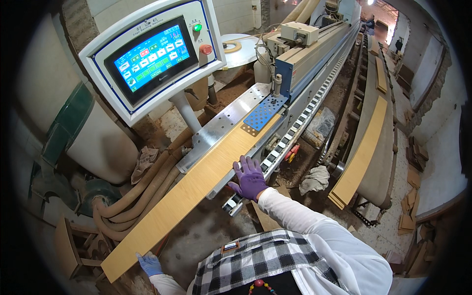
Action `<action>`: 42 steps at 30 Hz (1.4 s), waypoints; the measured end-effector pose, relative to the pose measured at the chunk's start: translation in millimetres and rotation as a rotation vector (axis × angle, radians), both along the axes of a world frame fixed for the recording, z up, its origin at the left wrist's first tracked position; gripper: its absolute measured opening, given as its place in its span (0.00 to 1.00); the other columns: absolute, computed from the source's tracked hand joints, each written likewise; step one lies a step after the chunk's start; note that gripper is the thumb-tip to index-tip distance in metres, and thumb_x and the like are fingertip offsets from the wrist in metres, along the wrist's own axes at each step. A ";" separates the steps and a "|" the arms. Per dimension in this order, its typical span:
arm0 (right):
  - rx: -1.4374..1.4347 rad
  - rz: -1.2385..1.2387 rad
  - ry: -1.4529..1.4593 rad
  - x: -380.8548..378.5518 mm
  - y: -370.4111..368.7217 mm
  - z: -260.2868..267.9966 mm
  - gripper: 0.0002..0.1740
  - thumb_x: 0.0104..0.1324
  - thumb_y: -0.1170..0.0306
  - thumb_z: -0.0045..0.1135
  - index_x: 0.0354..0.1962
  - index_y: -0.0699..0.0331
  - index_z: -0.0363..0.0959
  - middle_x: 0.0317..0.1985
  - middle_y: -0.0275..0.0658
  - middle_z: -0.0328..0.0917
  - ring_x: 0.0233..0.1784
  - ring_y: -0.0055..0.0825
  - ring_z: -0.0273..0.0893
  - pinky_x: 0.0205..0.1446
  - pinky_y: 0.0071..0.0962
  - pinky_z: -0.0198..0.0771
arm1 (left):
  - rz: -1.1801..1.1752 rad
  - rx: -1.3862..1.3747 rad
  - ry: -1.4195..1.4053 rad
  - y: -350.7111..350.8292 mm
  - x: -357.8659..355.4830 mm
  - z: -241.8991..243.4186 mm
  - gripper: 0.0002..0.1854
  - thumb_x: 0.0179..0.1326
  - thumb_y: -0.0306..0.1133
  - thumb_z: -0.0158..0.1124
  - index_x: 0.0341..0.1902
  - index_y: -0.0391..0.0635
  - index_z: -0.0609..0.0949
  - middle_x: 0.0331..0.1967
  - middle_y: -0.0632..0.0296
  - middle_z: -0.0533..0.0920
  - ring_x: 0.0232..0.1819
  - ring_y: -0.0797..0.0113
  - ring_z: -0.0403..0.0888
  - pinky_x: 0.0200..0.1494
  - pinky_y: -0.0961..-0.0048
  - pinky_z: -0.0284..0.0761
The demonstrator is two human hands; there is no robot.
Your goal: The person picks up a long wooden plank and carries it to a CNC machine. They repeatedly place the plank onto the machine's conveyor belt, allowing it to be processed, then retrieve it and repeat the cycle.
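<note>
A long wood-grain panel (184, 191) lies lengthwise on the metal infeed table of an edge banding machine (317, 55). Its far end passes beneath a perforated blue plate (260, 114), and its near end juts out past the table. At that near end my left hand (150, 264), in a light blue glove, grips the panel's side edge; the fingers underneath are hidden. My right hand (251, 180) wears a purple glove and lies flat with fingers spread at the panel's right edge, by the table rim. Whether its palm touches panel or metal is unclear.
A control panel with a lit touchscreen (153, 59) and a red stop button (205, 49) stands at left. Beside the machine runs a roller track (295, 129). Further right, a belt conveyor (379, 166) carries stacked panels (361, 162). Ribbed hoses (147, 199) lie lower left. Far back is a person (368, 24).
</note>
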State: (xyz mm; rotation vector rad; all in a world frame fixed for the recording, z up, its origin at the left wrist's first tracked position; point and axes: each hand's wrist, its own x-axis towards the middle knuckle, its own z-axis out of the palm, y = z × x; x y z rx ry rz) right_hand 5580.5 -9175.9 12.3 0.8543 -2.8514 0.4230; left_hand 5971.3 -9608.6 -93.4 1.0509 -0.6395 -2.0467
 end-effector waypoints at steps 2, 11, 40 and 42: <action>-0.002 0.004 0.002 -0.2 -0.8 0.2 0.45 0.62 0.42 0.51 0.66 0.65 0.59 0.69 0.60 0.53 0.73 0.56 0.49 0.74 0.54 0.39 | -0.024 -0.003 0.033 -9.6 11.2 -12.4 0.22 0.62 0.57 0.61 0.40 0.48 0.81 0.31 0.66 0.77 0.25 0.72 0.70 0.26 0.79 0.72; -0.034 -0.008 0.107 -17.9 14.0 -6.8 0.42 0.61 0.43 0.54 0.63 0.65 0.61 0.66 0.60 0.58 0.70 0.56 0.54 0.72 0.56 0.44 | -0.073 -0.046 0.020 8.0 -8.4 -12.5 0.23 0.62 0.55 0.62 0.46 0.48 0.80 0.34 0.68 0.80 0.26 0.75 0.70 0.24 0.81 0.69; -0.212 -0.317 0.073 -125.7 120.6 -12.6 0.36 0.63 0.47 0.52 0.63 0.57 0.64 0.67 0.50 0.60 0.69 0.50 0.58 0.73 0.49 0.46 | -0.410 -0.061 -0.015 151.5 -165.5 19.3 0.44 0.66 0.63 0.50 0.68 0.34 0.60 0.71 0.46 0.59 0.72 0.52 0.58 0.68 0.58 0.64; -0.415 -0.246 0.161 -112.6 146.4 -18.2 0.28 0.60 0.55 0.59 0.54 0.63 0.72 0.57 0.51 0.73 0.63 0.48 0.66 0.67 0.42 0.57 | -0.448 -0.091 -0.036 164.1 -181.9 18.9 0.46 0.66 0.65 0.47 0.69 0.33 0.59 0.72 0.42 0.55 0.74 0.50 0.53 0.71 0.57 0.57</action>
